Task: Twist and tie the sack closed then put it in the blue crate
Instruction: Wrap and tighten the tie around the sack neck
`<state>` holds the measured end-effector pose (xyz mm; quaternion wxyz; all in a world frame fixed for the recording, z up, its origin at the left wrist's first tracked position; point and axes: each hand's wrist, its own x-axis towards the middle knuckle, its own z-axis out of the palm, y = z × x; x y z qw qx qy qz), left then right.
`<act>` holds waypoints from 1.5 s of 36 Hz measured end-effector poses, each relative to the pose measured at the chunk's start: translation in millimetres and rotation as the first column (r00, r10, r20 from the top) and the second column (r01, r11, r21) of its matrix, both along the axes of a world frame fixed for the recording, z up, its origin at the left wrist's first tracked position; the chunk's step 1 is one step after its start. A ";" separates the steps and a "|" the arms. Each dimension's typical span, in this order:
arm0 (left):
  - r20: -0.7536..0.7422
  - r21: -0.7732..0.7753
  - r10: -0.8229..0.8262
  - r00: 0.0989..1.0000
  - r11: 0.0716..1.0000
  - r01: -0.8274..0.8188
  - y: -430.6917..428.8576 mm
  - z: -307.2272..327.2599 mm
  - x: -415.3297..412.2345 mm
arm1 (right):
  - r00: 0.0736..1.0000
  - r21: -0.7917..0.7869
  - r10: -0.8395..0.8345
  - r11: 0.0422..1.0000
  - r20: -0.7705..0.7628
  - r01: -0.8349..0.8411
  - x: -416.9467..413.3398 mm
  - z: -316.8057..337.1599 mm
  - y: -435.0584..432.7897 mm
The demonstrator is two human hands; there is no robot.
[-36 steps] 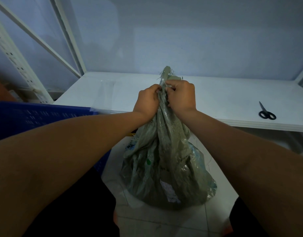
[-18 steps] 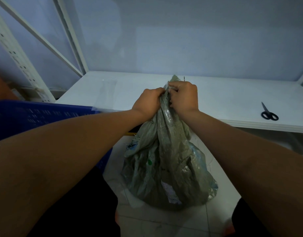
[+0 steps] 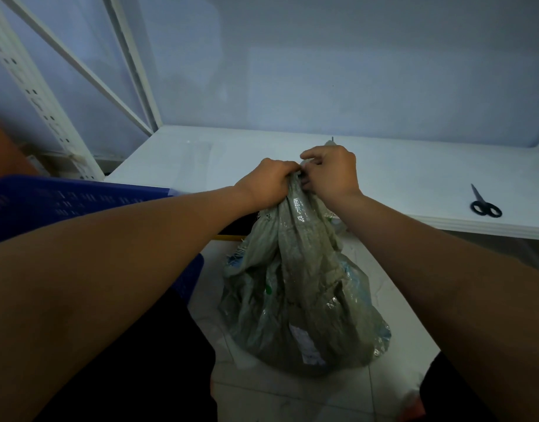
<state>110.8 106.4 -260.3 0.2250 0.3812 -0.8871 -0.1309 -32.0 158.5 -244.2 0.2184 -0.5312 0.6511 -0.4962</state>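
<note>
A grey-green woven sack (image 3: 298,287) stands full on the tiled floor between my knees, its neck gathered into a twisted bunch at the top. My left hand (image 3: 266,181) is clenched on the neck from the left. My right hand (image 3: 330,172) grips the top of the neck from the right, touching the left hand, and covers nearly all of the frayed end. The blue crate (image 3: 88,197) stands at the left, partly hidden behind my left forearm.
A low white shelf board (image 3: 414,184) runs across behind the sack, with black scissors (image 3: 484,204) lying on its right part. White slotted rack uprights (image 3: 36,95) rise at the left. A brown object sits at the far left edge.
The frayed end of the sack that stood above my hands has been drawn down and is now almost hidden under my right hand. Both hands keep their grip on the neck.
</note>
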 end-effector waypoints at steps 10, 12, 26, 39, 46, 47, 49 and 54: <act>-0.251 0.945 0.639 0.727 0.325 0.040 9.5 23.3 -6.2 | 0.991 0.001 0.125 0.992 0.048 -0.125 8.6 7.3 4.7; -0.180 0.981 0.498 0.848 0.150 0.119 12.6 22.3 1.6 | 0.970 0.049 0.229 0.971 0.077 -0.233 12.9 6.0 8.5; -0.409 0.631 0.348 0.843 0.775 -0.014 0.9 13.0 -3.0 | 0.510 0.271 0.507 0.841 -0.694 -0.467 31.5 -7.2 25.4; -0.401 0.095 0.241 0.884 0.970 -0.222 -2.5 23.3 9.5 | 0.193 0.277 0.372 0.879 -0.908 -0.389 23.7 8.3 43.4; -0.280 0.250 0.292 0.914 0.942 -0.224 -17.2 22.7 9.2 | 0.633 0.008 0.255 0.930 -0.731 -0.366 2.4 14.3 26.2; -0.311 0.309 0.289 0.905 0.932 -0.191 -16.6 24.3 8.0 | 0.719 -0.049 0.209 0.946 -0.662 -0.320 -2.5 18.2 23.1; -0.359 0.486 0.311 0.880 0.867 -0.109 -12.8 26.6 5.6 | 0.817 -0.074 0.162 0.968 -0.554 -0.241 -10.0 25.1 19.4; -0.429 0.819 0.397 0.811 0.550 0.164 -0.8 27.7 -2.1 | 0.907 0.005 0.156 0.986 -0.391 -0.167 -14.1 27.5 20.8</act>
